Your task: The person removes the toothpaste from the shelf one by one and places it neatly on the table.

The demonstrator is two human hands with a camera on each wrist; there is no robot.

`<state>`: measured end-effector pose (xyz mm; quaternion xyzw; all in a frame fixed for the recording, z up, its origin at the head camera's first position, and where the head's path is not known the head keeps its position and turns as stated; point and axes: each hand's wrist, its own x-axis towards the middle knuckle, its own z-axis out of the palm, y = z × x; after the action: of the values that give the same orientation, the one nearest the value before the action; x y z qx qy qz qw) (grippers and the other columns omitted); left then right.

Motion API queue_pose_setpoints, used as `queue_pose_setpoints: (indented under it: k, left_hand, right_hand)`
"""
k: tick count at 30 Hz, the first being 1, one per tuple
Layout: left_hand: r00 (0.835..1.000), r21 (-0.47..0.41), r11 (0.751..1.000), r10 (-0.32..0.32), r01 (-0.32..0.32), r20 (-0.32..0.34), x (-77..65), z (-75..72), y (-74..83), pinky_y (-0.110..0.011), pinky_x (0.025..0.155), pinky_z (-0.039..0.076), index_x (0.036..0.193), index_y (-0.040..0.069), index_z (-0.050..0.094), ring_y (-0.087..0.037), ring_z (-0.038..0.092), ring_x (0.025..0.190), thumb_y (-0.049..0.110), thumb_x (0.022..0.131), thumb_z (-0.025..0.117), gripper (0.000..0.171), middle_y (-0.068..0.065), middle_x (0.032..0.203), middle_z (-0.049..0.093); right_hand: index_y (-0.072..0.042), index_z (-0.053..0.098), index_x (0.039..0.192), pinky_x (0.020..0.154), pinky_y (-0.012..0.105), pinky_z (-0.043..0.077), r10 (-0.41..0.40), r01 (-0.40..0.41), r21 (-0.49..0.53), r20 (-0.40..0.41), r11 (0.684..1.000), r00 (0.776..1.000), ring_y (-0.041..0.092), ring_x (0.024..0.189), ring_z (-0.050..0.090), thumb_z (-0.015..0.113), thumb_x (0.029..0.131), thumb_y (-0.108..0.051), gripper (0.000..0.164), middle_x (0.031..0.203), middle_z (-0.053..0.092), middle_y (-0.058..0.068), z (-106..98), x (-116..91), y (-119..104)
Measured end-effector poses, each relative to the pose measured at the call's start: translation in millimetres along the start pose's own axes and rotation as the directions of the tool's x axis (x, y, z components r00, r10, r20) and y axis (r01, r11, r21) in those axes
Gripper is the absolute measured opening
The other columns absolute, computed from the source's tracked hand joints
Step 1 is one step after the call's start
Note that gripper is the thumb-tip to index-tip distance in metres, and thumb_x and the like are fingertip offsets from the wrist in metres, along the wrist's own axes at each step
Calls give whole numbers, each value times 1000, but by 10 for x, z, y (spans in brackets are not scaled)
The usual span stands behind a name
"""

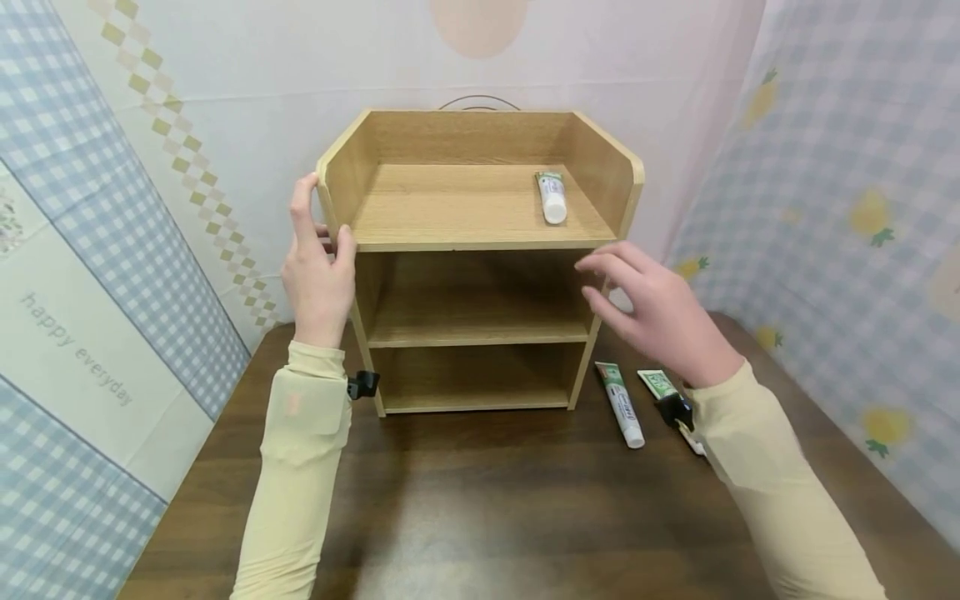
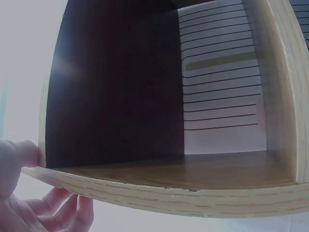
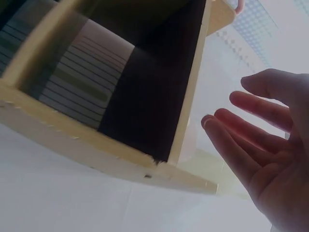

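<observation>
A light wooden shelf unit (image 1: 480,244) stands on the dark table. My left hand (image 1: 321,279) grips its left side panel, with the thumb at the front edge of the top board and the fingers around the outside; the left wrist view shows this thumb (image 2: 26,153) and the curled fingers (image 2: 72,212). Near the unit's right front edge hovers my right hand (image 1: 648,304), holding nothing, its fingers loosely bent and apart from the wood in the right wrist view. On the top board, toward the right, lies a small white-and-green squeeze tube (image 1: 552,197) with a white cap.
Right of the unit, a longer white-and-green tube (image 1: 621,406) lies on the table (image 1: 480,508). Beside it another green-and-white tube (image 1: 658,383) is partly hidden by the right wrist camera. Patterned cloth (image 1: 840,208) hangs at the back and sides.
</observation>
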<state>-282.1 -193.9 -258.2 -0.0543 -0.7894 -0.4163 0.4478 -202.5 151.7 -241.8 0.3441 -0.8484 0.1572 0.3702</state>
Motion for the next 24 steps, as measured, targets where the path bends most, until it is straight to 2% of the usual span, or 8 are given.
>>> queue_pose_setpoints:
  k: [4,8,12,18,24]
  left_hand:
    - [1000,1,1000,-6,6,5,-11,6,-3,-41,70,44,142,38,30,-30,61,80,17,94,50,55,-16,86,56]
    - [1000,6,1000,2,-2,-3,-16,9,-16,-41,68,44,142,37,30,-30,62,80,17,94,51,56,-16,86,57]
    - [1000,12,1000,-5,5,2,-5,0,-21,-43,69,45,142,38,30,-31,63,81,18,94,50,55,-17,88,59]
    - [1000,11,1000,-2,2,5,-5,-10,-42,-44,71,47,142,38,30,-32,63,81,18,94,50,55,-19,88,59]
    - [1000,13,1000,4,-4,8,-18,-19,-48,-45,71,47,143,37,30,-32,63,81,18,94,50,55,-19,89,59]
  right_hand:
    - [-4,65,112,68,32,47,14,-14,-16,-8,1000,1000,18,78,57,66,87,-7,24,108,63,10,33,209,37]
    - [-3,63,117,76,36,51,68,-68,8,-3,998,998,24,86,61,63,90,-8,28,113,62,12,87,376,75]
    - [0,61,120,85,42,49,140,-140,11,-7,990,990,29,94,60,61,91,-9,31,117,60,16,165,536,138]
    - [-3,59,125,80,47,49,276,-275,-44,37,961,960,33,88,59,56,94,-18,34,122,57,18,302,745,221]
    - [-2,57,126,88,49,49,364,-362,-39,90,931,927,36,94,60,55,93,-20,38,127,56,21,427,873,284]
